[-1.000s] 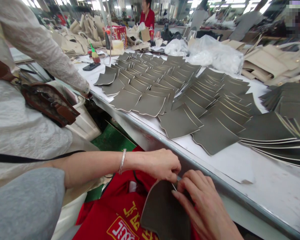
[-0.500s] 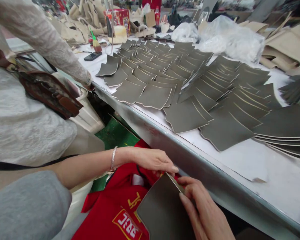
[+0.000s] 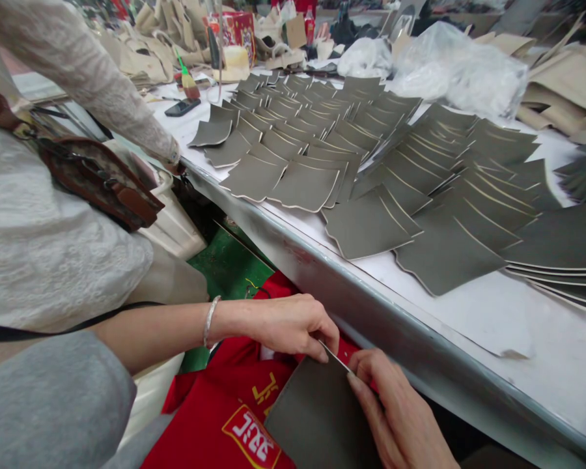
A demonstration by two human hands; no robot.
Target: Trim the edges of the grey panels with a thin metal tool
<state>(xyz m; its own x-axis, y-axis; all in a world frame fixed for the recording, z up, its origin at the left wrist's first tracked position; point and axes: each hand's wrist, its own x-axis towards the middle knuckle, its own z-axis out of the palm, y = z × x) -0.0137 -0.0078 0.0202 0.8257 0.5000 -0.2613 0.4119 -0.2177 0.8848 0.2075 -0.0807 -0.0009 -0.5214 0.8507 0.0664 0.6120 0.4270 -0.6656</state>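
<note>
A dark grey-green leather panel (image 3: 325, 410) with a pale cut edge lies across my lap, over a red cloth with yellow lettering (image 3: 244, 404). My left hand (image 3: 297, 326), with a bracelet on its wrist, pinches the panel's far corner between thumb and bent fingers. Along the same edge, closer to me, my right hand (image 3: 395, 410) grips the panel with its thumb on top and its fingers at the far side. The panel's lower part runs out of view. Many similar panels (image 3: 305, 182) lie in overlapping rows on the white-covered table (image 3: 488, 319).
A metal table edge (image 3: 371, 312) runs diagonally just beyond my hands. At left stands a person in a white lace top (image 3: 53, 221) with a brown bag (image 3: 102, 179). A phone (image 3: 182, 107), a brush (image 3: 188, 81) and clear plastic bags (image 3: 459, 71) are farther back.
My left hand's fingers have curled down and closed on the panel's corner. The pale strip along the panel's edge has narrowed to a thin line. My right hand stays on the edge.
</note>
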